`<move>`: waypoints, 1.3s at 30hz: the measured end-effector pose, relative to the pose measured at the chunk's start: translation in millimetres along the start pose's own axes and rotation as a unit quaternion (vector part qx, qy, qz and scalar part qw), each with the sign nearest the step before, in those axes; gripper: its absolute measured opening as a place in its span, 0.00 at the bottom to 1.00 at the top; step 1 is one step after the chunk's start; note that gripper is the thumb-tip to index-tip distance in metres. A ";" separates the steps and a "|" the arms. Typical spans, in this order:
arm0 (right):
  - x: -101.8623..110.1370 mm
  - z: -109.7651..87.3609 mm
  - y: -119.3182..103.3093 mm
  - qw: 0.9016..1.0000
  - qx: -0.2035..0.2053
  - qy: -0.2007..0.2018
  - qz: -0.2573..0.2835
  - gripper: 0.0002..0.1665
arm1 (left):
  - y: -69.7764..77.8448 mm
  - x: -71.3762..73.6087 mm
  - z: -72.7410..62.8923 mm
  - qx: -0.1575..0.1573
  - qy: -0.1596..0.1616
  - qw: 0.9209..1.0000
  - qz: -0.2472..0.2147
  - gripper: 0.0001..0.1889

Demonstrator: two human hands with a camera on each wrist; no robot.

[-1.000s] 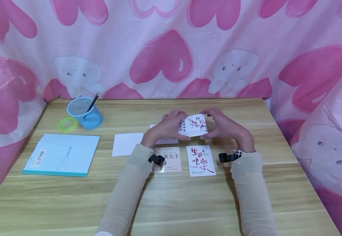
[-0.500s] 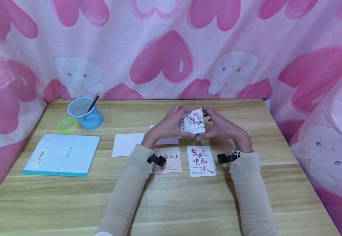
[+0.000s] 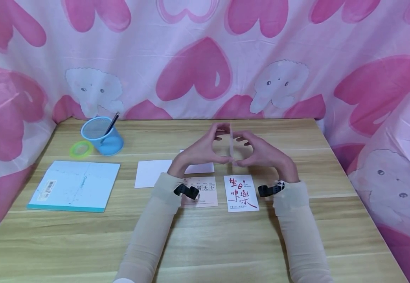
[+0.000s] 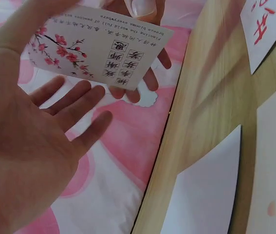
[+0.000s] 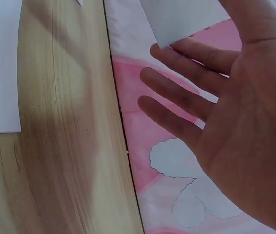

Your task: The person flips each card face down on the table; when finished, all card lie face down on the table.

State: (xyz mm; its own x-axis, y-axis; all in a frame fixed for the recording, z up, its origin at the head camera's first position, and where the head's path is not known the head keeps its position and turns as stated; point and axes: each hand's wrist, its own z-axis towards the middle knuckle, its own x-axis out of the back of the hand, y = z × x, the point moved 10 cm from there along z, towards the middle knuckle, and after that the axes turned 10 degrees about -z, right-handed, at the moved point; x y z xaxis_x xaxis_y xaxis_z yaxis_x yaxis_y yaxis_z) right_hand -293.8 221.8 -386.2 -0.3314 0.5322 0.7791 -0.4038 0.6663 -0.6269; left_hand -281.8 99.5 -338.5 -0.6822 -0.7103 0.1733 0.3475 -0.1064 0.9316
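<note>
A greeting card stands upright between both hands above the table, edge-on in the head view. Pink blossoms and Chinese writing cover the face seen in the left wrist view; the side toward the right wrist camera is plain white. My left hand spans the card, thumb at its near edge and fingers at its far edge. From the other side my right hand holds it between thumb and fingertips. Below lie a white card with red writing and a pale pink card, partly hidden by the left wrist.
Two blank white cards lie behind the left forearm, one white card plainly visible. Farther left are a light blue notebook, a green tape roll and a blue mesh cup with a pen. A pink heart-print curtain hangs behind.
The blossom card has turned from facing the head camera to edge-on between the hands. Both hands have drawn slightly closer together; the other cards lie unmoved.
</note>
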 end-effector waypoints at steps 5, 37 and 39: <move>1.6 0.2 0.6 0.999 -0.002 0.008 -0.031 0.52 | -21.7 12.1 1.4 0.010 0.018 0.999 0.028 0.54; -15.3 -11.8 48.0 0.971 -0.146 -0.087 -0.168 0.52 | -99.8 7.0 -23.4 0.265 -0.071 0.870 0.410 0.52; -15.6 -12.3 48.1 0.971 -0.148 -0.089 -0.165 0.52 | -100.0 6.5 -23.8 0.267 -0.072 0.870 0.407 0.53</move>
State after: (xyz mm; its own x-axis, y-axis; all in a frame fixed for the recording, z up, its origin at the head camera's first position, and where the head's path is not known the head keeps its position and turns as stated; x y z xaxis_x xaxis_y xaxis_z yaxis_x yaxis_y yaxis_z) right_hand -297.6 251.9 -428.5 -0.3783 0.1833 0.9074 -0.2597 0.9198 -0.2941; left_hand -305.7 89.0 -438.1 -0.4362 -0.2996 0.8485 0.4323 0.7573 0.4896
